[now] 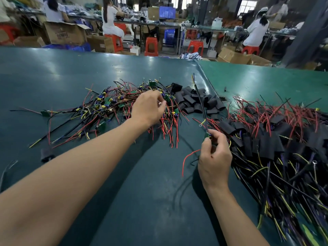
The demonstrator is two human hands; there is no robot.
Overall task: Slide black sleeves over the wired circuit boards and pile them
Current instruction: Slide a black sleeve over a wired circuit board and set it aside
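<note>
Surface: your green table mat (88, 71) runs under both arms, with a workshop of red stools (151, 46) and cardboard boxes (64, 33) beyond it.
Right hand: your right hand (213, 155) pinches one wired circuit board (207, 135) between thumb and fingertips; its black lead rises away from you and a red wire (188, 159) curls out to the hand's left.
Left hand: your left hand (148, 108) reaches into the unsleeved boards pile (110, 107), fingers curled around something small; what exactly, you cannot tell.
Sleeves: loose black sleeves (195, 101) lie heaped just beyond and between your two hands, right of the left hand's fingertips.
Finished pile: sleeved boards (269, 144) with red, yellow and black wires spread out directly to the right of your right hand.
Stray piece: one black sleeve (46, 155) sits alone, left of your left forearm.
</note>
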